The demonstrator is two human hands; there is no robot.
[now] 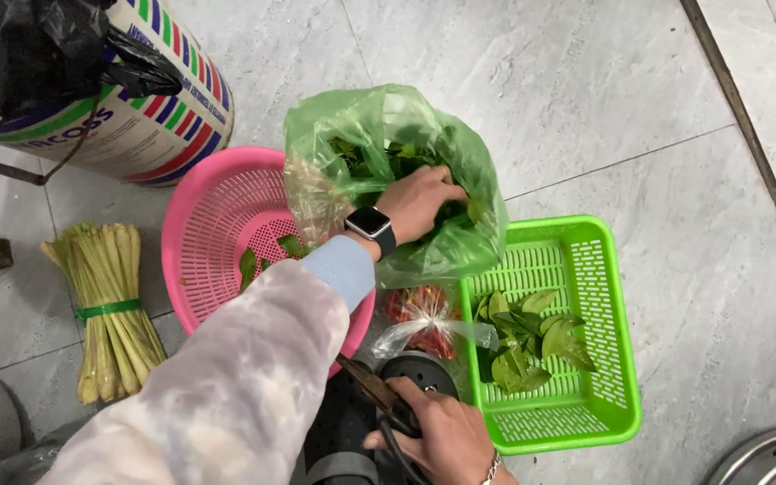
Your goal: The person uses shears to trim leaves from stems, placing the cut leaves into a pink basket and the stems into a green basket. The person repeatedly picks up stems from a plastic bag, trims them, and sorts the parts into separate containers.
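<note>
Green plastic bag (460,171) of leafy greens is sitting on the grey tiled floor (586,81), between the round pink basket (213,224) and the square green basket (608,296), overlapping the rims of both. The left hand (419,199), a watch at its wrist, is reaching into the bag's mouth and closing on the leaves inside. The right hand (442,440), at the lower edge of the view, is gripping dark scissors (383,395). Loose leaves (532,341) are lying in the green basket; a lemongrass bundle (110,305) is lying left of the pink one.
</note>
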